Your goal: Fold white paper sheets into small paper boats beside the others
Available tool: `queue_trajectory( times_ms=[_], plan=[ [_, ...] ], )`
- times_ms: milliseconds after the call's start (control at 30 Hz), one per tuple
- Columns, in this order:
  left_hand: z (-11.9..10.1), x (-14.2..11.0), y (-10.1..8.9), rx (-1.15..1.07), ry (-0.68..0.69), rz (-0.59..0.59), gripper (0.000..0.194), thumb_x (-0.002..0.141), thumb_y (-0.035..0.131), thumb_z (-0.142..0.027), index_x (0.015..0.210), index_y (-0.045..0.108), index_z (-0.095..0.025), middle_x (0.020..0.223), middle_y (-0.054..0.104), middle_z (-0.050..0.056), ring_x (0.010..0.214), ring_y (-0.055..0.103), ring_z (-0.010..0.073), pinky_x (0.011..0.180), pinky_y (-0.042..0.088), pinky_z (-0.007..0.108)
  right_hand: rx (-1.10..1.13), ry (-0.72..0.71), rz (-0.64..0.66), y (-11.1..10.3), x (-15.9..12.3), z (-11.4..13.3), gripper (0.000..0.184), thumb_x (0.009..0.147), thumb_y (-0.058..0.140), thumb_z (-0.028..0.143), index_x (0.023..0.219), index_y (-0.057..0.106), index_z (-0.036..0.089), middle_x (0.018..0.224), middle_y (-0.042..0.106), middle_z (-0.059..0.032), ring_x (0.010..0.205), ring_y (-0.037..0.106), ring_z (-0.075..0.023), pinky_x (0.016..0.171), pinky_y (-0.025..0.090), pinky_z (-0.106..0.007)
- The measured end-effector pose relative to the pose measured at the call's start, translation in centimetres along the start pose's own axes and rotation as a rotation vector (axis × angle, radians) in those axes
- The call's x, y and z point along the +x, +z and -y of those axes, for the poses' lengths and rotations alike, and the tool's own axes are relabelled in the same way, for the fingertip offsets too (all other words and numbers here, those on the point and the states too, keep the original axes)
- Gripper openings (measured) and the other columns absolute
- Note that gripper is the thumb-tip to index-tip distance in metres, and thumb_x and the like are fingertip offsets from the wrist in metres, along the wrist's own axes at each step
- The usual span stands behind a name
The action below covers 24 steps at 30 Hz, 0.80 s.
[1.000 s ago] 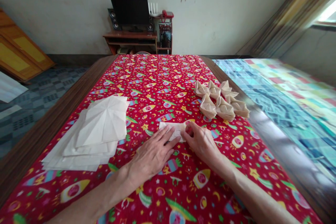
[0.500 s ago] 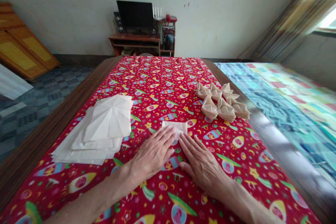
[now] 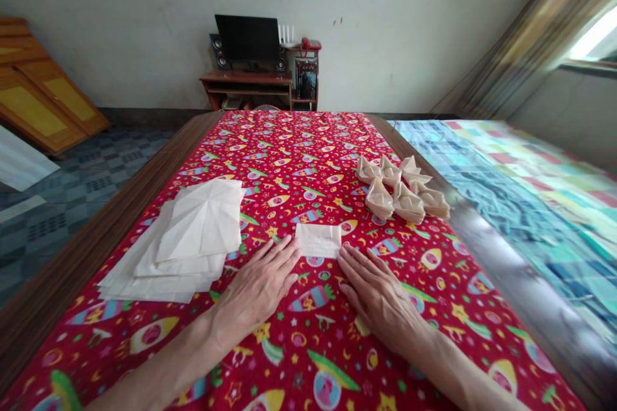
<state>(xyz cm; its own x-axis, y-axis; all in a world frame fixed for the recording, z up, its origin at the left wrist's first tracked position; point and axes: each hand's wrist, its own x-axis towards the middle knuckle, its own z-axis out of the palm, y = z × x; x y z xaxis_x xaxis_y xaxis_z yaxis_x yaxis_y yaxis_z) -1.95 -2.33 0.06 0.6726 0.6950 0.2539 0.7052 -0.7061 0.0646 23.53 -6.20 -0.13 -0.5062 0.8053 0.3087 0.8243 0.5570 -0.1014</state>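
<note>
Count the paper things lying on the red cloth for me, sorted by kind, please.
Pointed folded shapes: 6
Small flat rectangle, between the left hand and the right hand: 1
Pile of creased sheets, counted as one because the overlapping sheets can't be told apart: 1
Total: 8

Single view from a camera worn on the person's head, looking forward and down over both forearms; the red patterned cloth (image 3: pixel 289 347) lies close below, filling the lower middle; the monitor (image 3: pixel 247 38) and wall (image 3: pixel 395 26) stand farther off, at the top.
</note>
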Motion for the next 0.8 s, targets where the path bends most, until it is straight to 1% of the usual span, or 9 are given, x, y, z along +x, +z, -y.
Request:
queue_trajectory(
  times_ms=[100, 200, 267, 300, 433, 600, 667, 700, 800],
  plan=[
    [0.3, 0.1, 0.2, -0.035, 0.013, -0.053, 0.037, 0.094, 0.04, -0.024, 0.128, 0.052, -0.014, 0.136, 0.051, 0.007, 0.128, 0.044, 0.0203, 0.106, 0.04, 0.038, 0.107, 0.072, -0.066, -0.4, 0.5, -0.4, 0.033, 0.094, 0.042, 0.025, 0.122, 0.059, 0.019, 0.124, 0.061, -0.0089, 0.118, 0.053, -0.0227, 0.099, 0.043, -0.041],
    [0.3, 0.4, 0.3, -0.07, 0.025, -0.117, 0.034, 0.093, 0.041, -0.02, 0.122, 0.057, -0.012, 0.132, 0.055, 0.008, 0.125, 0.047, 0.019, 0.105, 0.043, 0.035, 0.261, 0.277, -0.122, -0.7, 1.8, -1.1, 0.028, 0.095, 0.042, 0.03, 0.103, 0.067, 0.02, 0.095, 0.072, -0.0067, 0.086, 0.066, -0.0177, 0.076, 0.05, -0.029],
    [0.2, 0.6, 0.3, -0.067, 0.036, -0.145, 0.033, 0.093, 0.04, -0.017, 0.119, 0.059, -0.01, 0.13, 0.057, 0.01, 0.122, 0.05, 0.0189, 0.103, 0.045, 0.034, 0.305, 0.452, -0.147, -0.6, 3.0, -1.8, 0.028, 0.092, 0.046, 0.037, 0.096, 0.067, 0.02, 0.072, 0.07, -0.0019, 0.061, 0.063, -0.0141, 0.06, 0.045, -0.024],
    [0.2, 0.6, 0.3, -0.063, 0.039, -0.153, 0.033, 0.092, 0.04, -0.016, 0.118, 0.059, -0.009, 0.128, 0.058, 0.011, 0.12, 0.052, 0.019, 0.103, 0.046, 0.034, 0.328, 0.481, -0.109, -0.4, 3.6, -2.1, 0.027, 0.09, 0.049, 0.04, 0.093, 0.067, 0.02, 0.065, 0.067, 0.0004, 0.055, 0.06, -0.013, 0.055, 0.042, -0.023],
    [0.2, 0.6, 0.4, -0.061, 0.046, -0.162, 0.031, 0.091, 0.041, -0.014, 0.115, 0.061, -0.009, 0.125, 0.06, 0.011, 0.116, 0.056, 0.019, 0.1, 0.048, 0.034, 0.318, 0.541, -0.014, 0.8, 5.4, -2.8, 0.022, 0.082, 0.058, 0.041, 0.079, 0.065, 0.02, 0.062, 0.064, 0.0015, 0.054, 0.056, -0.0122, 0.049, 0.033, -0.021],
    [0.2, 0.5, 0.7, -0.073, 0.042, -0.175, 0.031, 0.091, 0.042, -0.014, 0.116, 0.06, -0.011, 0.123, 0.061, 0.009, 0.114, 0.056, 0.019, 0.099, 0.049, 0.035, 0.399, 0.566, 0.048, 1.6, 5.5, -2.3, 0.021, 0.075, 0.06, 0.033, 0.059, 0.059, 0.019, 0.053, 0.055, 0.0036, 0.051, 0.048, -0.0101, 0.047, 0.029, -0.02],
    [0.3, 0.7, 0.5, -0.089, 0.036, -0.187, 0.031, 0.091, 0.042, -0.014, 0.116, 0.061, -0.013, 0.124, 0.061, 0.009, 0.115, 0.056, 0.0189, 0.1, 0.049, 0.035, 0.466, 0.559, 0.009, 1.5, 5.4, -2.0, 0.024, 0.075, 0.059, 0.032, 0.056, 0.058, 0.019, 0.051, 0.053, 0.0039, 0.049, 0.046, -0.0096, 0.046, 0.029, -0.02],
    [0.3, 0.8, 0.2, -0.095, 0.037, -0.198, 0.031, 0.091, 0.042, -0.014, 0.116, 0.06, -0.014, 0.127, 0.059, 0.008, 0.117, 0.054, 0.0189, 0.1, 0.048, 0.035, 0.488, 0.554, -0.038, 1.3, 5.5, -1.9, 0.024, 0.076, 0.059, 0.032, 0.056, 0.057, 0.019, 0.051, 0.052, 0.004, 0.048, 0.045, -0.0093, 0.046, 0.029, -0.019],
    [0.8, 1.1, -1.0, -0.098, 0.024, -0.236, 0.037, 0.091, 0.041, -0.012, 0.125, 0.054, -0.016, 0.137, 0.05, 0.008, 0.125, 0.047, 0.0194, 0.104, 0.045, 0.036, 0.461, 0.48, -0.254, 0.1, 5.9, -2.0, 0.023, 0.079, 0.058, 0.032, 0.061, 0.059, 0.019, 0.055, 0.054, 0.0029, 0.05, 0.045, -0.0093, 0.048, 0.033, -0.02]
  ],
)
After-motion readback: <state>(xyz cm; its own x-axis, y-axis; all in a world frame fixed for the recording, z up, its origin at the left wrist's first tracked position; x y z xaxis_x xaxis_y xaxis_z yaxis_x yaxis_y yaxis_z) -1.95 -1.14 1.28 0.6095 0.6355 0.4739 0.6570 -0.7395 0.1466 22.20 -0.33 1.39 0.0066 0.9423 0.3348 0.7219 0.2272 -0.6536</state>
